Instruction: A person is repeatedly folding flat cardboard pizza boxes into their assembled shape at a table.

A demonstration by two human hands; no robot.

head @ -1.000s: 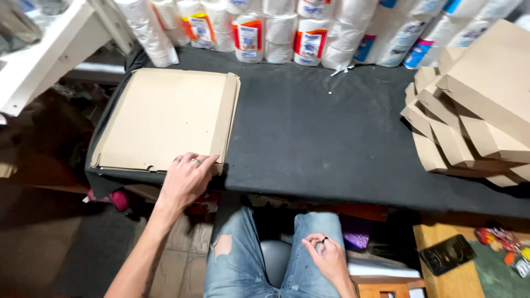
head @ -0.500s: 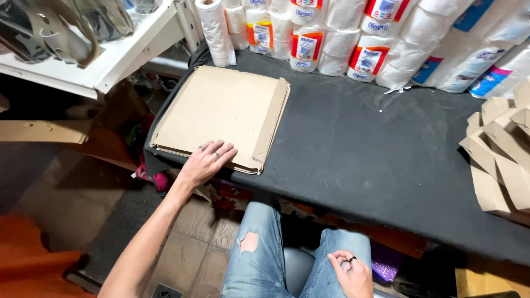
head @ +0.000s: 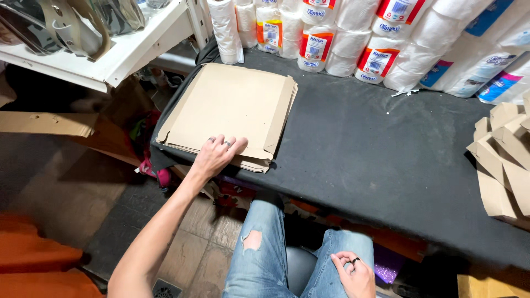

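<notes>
A stack of flat brown cardboard box blanks (head: 229, 113) lies at the left end of a black-covered table (head: 364, 149). My left hand (head: 217, 155) rests flat on the stack's near edge, fingers spread, with rings on two fingers. Low at the bottom right, my right hand (head: 353, 273) sits on my thigh in ripped blue jeans, fingers curled loosely and holding nothing that I can see.
Rolls of paper in printed wrappers (head: 353, 38) line the table's far edge. Folded cardboard boxes (head: 505, 160) pile up at the right end. A white shelf (head: 118, 52) with bags stands at upper left, loose cardboard (head: 49, 124) below it.
The view has swung left and downward. My left hand has slid further onto the cardboard stack. My right hand stays on my thigh.
</notes>
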